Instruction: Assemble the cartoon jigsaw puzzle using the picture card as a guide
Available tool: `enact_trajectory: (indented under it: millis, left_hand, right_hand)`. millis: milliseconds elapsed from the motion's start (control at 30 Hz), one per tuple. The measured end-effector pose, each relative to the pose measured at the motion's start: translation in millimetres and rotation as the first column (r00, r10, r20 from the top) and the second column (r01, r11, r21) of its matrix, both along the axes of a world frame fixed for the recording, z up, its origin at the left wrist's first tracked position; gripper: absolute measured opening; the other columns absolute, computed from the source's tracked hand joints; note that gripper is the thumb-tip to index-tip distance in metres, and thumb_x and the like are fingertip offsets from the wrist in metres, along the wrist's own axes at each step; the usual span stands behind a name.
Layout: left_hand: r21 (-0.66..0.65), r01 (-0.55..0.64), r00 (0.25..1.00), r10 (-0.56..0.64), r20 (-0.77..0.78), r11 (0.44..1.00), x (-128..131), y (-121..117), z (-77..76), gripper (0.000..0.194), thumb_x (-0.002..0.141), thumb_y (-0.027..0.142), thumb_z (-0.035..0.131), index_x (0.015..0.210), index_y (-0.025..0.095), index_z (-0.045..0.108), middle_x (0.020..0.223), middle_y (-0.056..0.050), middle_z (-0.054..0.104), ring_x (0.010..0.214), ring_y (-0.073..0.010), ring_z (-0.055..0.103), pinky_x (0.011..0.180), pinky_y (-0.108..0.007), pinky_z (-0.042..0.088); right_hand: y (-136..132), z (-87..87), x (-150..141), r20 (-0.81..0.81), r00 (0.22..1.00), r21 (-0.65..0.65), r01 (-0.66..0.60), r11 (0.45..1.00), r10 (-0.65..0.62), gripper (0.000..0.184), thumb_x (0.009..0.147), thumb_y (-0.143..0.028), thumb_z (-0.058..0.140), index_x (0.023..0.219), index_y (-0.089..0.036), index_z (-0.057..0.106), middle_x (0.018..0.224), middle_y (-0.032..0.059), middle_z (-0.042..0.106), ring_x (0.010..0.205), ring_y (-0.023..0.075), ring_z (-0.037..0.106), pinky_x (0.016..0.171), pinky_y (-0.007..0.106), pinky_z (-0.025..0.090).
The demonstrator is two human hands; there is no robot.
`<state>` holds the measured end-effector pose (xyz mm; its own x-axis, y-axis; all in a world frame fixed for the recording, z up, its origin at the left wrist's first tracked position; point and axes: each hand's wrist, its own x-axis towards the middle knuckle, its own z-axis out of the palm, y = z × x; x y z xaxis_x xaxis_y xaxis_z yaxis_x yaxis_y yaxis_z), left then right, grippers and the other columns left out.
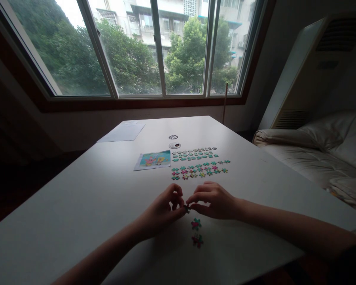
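Over the near part of the white table, a small dark jigsaw piece (187, 209) is pinched between my two hands. The thumb of my left hand (169, 204) meets its left side, the other fingers curled above. My right hand (214, 200) reaches it from the right with thumb and forefinger. Two loose jigsaw pieces, a pink-and-green one (196, 224) and a darker pink one (197, 240), lie just below the hands. Beyond them, several jigsaw pieces (192, 171) are spread in rows, face up. The picture card (153, 160) with cartoon figures lies left of those rows.
The white table (77, 198) runs toward the window (136, 59). Two round items (175, 145) rest behind the card, and a sheet of paper (121, 132) lies at the far left corner. On the right are a pale leather sofa (308, 150) and a tall floor-standing unit (311, 71).
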<state>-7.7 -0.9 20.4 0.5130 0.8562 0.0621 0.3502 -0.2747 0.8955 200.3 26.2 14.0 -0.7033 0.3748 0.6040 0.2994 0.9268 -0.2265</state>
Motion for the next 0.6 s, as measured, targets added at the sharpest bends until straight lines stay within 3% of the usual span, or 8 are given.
enact_trajectory:
  millis: [333,600]
  left_hand:
    - [-0.075,0.010,0.997,-0.004,0.073,0.997,0.3,0.8,2.9,0.025,0.077,0.027,0.056,0.089,0.020,0.035,0.072,0.002,0.053,0.063,-0.0110,0.047,0.056,-0.023,0.037]
    - [-0.035,0.000,1.000,0.000,0.022,0.999,-1.2,3.0,0.8,0.025,0.079,0.030,0.055,0.091,0.020,0.036,0.074,0.001,0.055,0.065,-0.0124,0.051,0.058,-0.024,0.041]
  right_hand:
    - [-0.5,0.8,0.8,0.074,0.997,0.105,-0.028,0.994,0.020,0.014,0.086,-0.028,0.051,0.090,-0.021,0.063,0.076,0.0001,0.065,0.062,0.0085,0.057,0.062,0.025,0.039]
    - [0.0,1.1,0.7,0.038,0.999,0.177,-0.024,0.984,0.018,0.012,0.085,-0.025,0.052,0.083,-0.020,0.062,0.073,-0.0003,0.065,0.060,0.0077,0.057,0.060,0.024,0.039]
